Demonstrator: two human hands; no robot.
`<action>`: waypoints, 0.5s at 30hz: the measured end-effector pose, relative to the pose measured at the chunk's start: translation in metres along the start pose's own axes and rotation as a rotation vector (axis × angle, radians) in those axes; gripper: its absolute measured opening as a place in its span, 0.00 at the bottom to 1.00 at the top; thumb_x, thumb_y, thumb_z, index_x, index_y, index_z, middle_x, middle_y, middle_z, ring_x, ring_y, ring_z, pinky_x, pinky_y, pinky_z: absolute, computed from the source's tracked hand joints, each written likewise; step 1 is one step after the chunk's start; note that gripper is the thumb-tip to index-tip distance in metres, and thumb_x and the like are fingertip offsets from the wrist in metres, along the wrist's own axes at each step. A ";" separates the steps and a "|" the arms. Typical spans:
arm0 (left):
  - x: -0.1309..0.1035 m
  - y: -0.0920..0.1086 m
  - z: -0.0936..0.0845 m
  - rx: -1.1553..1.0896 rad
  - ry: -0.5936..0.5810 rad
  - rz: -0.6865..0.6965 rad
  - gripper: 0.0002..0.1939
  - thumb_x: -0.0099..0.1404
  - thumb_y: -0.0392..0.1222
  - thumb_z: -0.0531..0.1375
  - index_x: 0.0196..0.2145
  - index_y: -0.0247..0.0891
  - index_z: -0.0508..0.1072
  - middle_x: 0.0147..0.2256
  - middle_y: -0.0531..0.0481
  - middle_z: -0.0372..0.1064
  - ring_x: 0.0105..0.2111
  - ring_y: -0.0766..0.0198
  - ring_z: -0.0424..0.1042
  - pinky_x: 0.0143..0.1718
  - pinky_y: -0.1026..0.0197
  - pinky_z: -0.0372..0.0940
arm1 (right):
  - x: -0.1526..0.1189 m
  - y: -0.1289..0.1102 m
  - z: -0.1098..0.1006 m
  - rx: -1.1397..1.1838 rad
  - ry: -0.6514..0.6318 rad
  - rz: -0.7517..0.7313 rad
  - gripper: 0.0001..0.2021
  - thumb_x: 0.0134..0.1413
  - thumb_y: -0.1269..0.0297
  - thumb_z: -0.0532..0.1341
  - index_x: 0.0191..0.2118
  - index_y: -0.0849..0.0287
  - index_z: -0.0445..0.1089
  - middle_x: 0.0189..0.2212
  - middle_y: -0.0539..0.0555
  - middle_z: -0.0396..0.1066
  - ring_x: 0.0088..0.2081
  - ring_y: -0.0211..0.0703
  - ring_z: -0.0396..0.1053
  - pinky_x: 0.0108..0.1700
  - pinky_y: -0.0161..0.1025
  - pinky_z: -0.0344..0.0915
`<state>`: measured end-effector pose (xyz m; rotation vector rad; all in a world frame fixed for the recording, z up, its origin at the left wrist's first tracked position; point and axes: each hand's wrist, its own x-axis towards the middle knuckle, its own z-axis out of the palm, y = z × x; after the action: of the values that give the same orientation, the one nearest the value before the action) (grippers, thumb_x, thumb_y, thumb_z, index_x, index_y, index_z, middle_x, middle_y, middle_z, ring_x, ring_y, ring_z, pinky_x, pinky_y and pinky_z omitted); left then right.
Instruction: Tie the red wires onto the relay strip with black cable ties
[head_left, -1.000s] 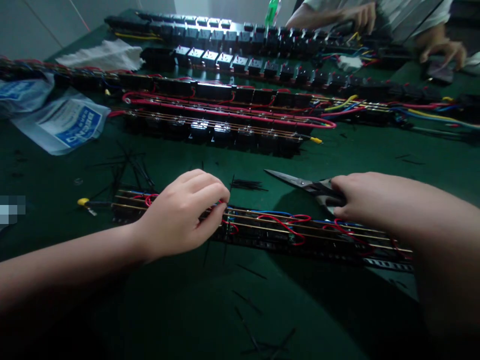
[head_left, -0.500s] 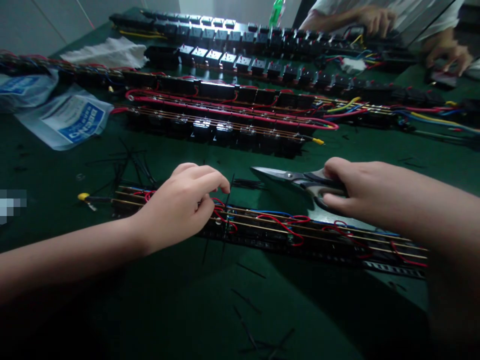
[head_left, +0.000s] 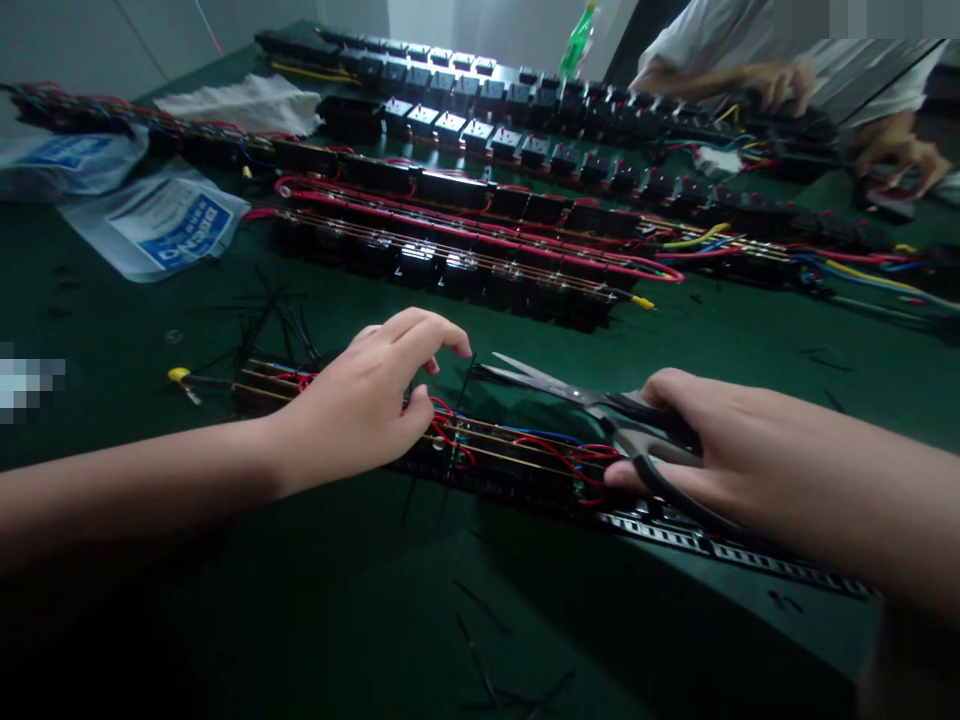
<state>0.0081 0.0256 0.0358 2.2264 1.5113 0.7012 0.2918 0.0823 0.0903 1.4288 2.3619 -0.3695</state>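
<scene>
My right hand point(head_left: 697, 430) grips the handles of a pair of scissors point(head_left: 547, 382), whose blades are parted and point left. Near the blade tips a thin black cable tie point(head_left: 466, 385) stands up from a long wired strip point(head_left: 517, 450) with brass rods and red and blue wires. My left hand point(head_left: 382, 390) hovers over the strip just left of that tie, fingers curved and apart, holding nothing I can see. Part of the strip is hidden beneath both hands.
Behind lie long rows of black modules point(head_left: 480, 135) and a strip with red cables point(head_left: 480, 220). Plastic bags point(head_left: 165, 220) lie at the left. Loose ties point(head_left: 480, 660) are scattered in front. Across the table point(head_left: 337, 600), a person's hands point(head_left: 900, 160) work, near a green bottle point(head_left: 577, 40).
The scissors' blades have opened and sit closer to the upright tie. The fingers of my left hand have spread. The whole view has shifted slightly.
</scene>
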 end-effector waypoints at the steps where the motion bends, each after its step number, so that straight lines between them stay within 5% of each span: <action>1: 0.000 0.000 0.000 0.007 0.000 0.009 0.22 0.59 0.25 0.53 0.49 0.40 0.64 0.51 0.48 0.64 0.45 0.62 0.69 0.52 0.50 0.65 | -0.001 -0.002 0.000 0.010 -0.030 -0.012 0.22 0.50 0.38 0.58 0.35 0.54 0.66 0.29 0.56 0.74 0.25 0.48 0.71 0.25 0.41 0.63; 6: 0.000 -0.003 0.000 0.081 0.000 0.071 0.20 0.61 0.25 0.52 0.48 0.41 0.65 0.53 0.47 0.64 0.57 0.60 0.63 0.59 0.50 0.61 | -0.002 -0.013 -0.001 0.059 -0.122 -0.050 0.20 0.51 0.40 0.59 0.33 0.54 0.68 0.29 0.56 0.74 0.25 0.47 0.70 0.25 0.39 0.59; 15: 0.000 -0.005 0.001 0.085 -0.021 0.078 0.19 0.61 0.26 0.52 0.48 0.42 0.66 0.52 0.49 0.66 0.56 0.61 0.64 0.59 0.51 0.61 | -0.010 -0.014 -0.006 0.033 -0.175 -0.019 0.17 0.52 0.43 0.60 0.30 0.53 0.69 0.28 0.56 0.75 0.26 0.47 0.69 0.25 0.40 0.57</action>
<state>0.0046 0.0276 0.0324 2.3591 1.4765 0.6452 0.2833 0.0701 0.1006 1.3318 2.2397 -0.5181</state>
